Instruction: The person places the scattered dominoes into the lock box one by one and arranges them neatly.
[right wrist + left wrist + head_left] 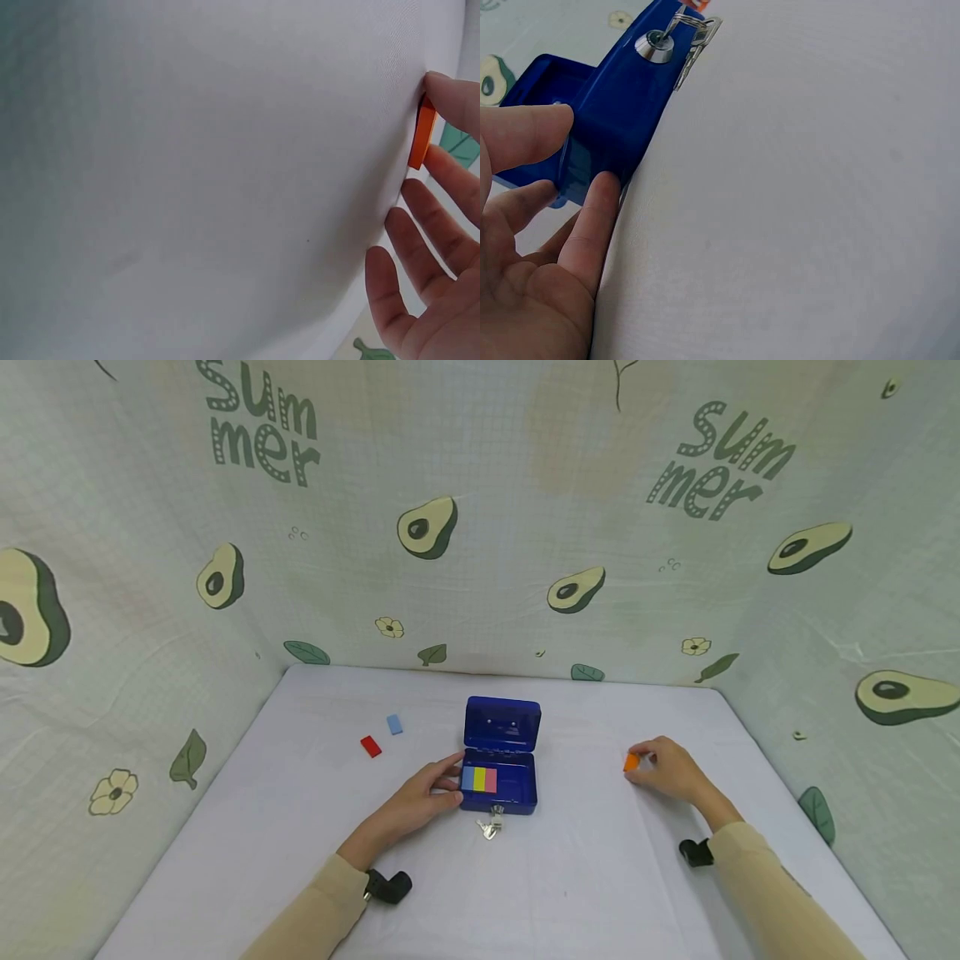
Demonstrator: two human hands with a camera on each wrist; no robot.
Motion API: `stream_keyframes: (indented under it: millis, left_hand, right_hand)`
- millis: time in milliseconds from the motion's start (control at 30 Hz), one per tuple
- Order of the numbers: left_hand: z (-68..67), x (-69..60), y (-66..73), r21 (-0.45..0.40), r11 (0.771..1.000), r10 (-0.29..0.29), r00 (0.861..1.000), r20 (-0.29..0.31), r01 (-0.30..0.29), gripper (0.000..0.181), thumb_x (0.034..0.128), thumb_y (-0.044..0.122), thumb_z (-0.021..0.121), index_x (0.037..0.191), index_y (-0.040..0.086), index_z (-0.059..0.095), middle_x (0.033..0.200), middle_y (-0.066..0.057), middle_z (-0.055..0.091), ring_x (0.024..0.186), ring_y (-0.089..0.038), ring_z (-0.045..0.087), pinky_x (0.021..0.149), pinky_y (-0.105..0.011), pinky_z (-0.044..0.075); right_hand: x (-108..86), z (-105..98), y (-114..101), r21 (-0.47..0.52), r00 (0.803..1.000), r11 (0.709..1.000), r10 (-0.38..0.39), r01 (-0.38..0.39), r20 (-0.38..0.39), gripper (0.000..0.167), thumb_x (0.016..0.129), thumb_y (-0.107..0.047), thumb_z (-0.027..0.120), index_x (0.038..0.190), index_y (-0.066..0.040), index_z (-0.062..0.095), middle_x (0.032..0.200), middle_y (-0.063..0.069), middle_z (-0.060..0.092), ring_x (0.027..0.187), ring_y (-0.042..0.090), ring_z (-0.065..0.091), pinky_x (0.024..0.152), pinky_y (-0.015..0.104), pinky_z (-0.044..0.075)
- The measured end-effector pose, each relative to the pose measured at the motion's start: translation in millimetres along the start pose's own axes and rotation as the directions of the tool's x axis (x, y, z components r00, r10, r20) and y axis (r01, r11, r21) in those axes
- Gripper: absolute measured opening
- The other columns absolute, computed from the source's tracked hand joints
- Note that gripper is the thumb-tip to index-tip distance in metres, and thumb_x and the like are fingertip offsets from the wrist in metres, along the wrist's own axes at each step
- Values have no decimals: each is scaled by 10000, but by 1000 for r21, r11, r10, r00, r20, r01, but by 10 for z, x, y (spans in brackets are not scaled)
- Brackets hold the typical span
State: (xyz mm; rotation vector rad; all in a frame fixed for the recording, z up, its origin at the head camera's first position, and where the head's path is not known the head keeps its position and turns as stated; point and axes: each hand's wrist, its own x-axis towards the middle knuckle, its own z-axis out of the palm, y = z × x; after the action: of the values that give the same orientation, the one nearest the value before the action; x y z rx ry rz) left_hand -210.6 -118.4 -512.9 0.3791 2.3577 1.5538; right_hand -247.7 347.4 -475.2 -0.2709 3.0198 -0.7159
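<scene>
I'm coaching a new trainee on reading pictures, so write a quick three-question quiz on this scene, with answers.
1. Count: how many blocks lie on the table to the left of the box, outside it?
2. Choose: what color is the block in the grip of the right hand? A) red B) orange C) yellow
3. True or false: the lid is shut.

Key: 1. Two, a red block and a light blue block. 2. B. 3. False; the lid stands open.

Beyond the fingers of the left hand point(414, 802), the left wrist view's top edge crops the glossy dark-blue hinged box point(619, 112) and 1 reddish-orange patch point(697, 4), too small to identify. Fingertips of the right hand point(672, 770) partly cover the flat orange rectangular block point(422, 136).
</scene>
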Motion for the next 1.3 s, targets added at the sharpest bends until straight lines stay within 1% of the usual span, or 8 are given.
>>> stream_keyframes:
  millis: [200, 400, 733, 900, 1067, 1300]
  left_hand:
    - [-7, 1, 13, 3, 1000, -8, 1000, 4, 8, 684, 1028, 335, 703, 1642, 354, 401, 1534, -37, 536, 1315, -244, 547, 1118, -551, 484]
    - [-7, 5, 16, 4, 1000, -12, 1000, 6, 12, 687, 1027, 345, 704, 1642, 361, 399, 1539, -40, 536, 1325, -251, 549, 1116, -550, 487]
    - [-8, 2, 15, 1, 1000, -13, 1000, 7, 13, 690, 1023, 346, 708, 1640, 364, 402, 1538, -40, 537, 1325, -252, 550, 1118, -556, 485]
    - [-4, 7, 6, -1, 1000, -8, 1000, 10, 8, 687, 1026, 343, 706, 1641, 361, 401, 1540, -45, 535, 1326, -251, 553, 1120, -548, 486]
    - [0, 7, 12, -2, 1000, -12, 1000, 7, 12, 684, 1029, 331, 703, 1642, 359, 401, 1539, -46, 535, 1324, -253, 551, 1120, -553, 484]
    - [0, 2, 19, -4, 1000, -17, 1000, 4, 17, 687, 1027, 336, 704, 1643, 354, 401, 1537, -42, 535, 1323, -249, 548, 1118, -547, 486]
  right_hand:
    - [-3, -15, -1, -9, 1000, 1000, -3, 3, 6, 449, 901, -178, 839, 1258, 61, 707, 1155, 237, 641, 1001, 363, 572, 900, 562, 520]
    - [-11, -17, 12, -2, 999, 1000, -31, 31, -7, 431, 907, -160, 831, 1254, 65, 707, 1157, 243, 655, 1012, 369, 587, 927, 591, 524]
    - [-35, -17, -38, 23, 999, 999, -49, 49, -7, 435, 910, -167, 836, 1266, 47, 707, 1151, 200, 695, 1046, 373, 623, 936, 580, 534]
    - [-24, -28, -125, 17, 998, 998, -59, 60, -4, 420, 925, -178, 818, 1278, 22, 711, 1186, 190, 704, 1074, 376, 626, 947, 577, 534]
    - [-24, -43, -289, 30, 997, 997, -74, 74, 6, 411, 932, -162, 814, 1291, 12, 710, 1241, 189, 705, 1097, 377, 629, 958, 576, 542]
    - [3, -36, -448, 32, 994, 994, -106, 106, -4, 418, 922, -167, 833, 1292, -11, 715, 1238, 181, 703, 1092, 378, 637, 938, 559, 559]
